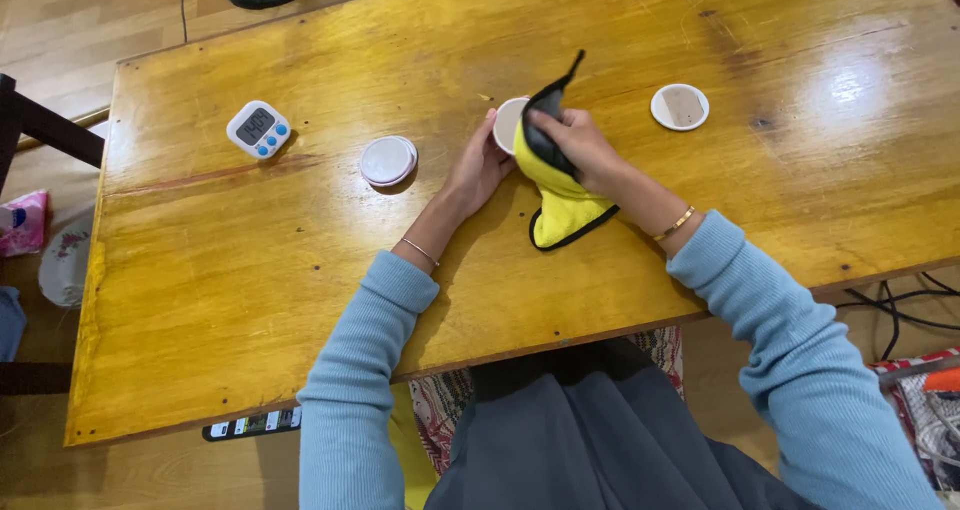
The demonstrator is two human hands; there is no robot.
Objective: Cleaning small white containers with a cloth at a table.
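At mid-table (300,300), the left hand (478,170) wraps its fingers round a small white cup (508,122), while the right hand (578,145) pinches a soft yellow cloth (562,205) with black edging against its rim. Nearby on glossy worn wood lie a pink lid (387,160), a round white disc (680,107) and a white timer (259,129).

Single head view, steeply downward from above seated person, close over wooden table (250,300), facing forward.
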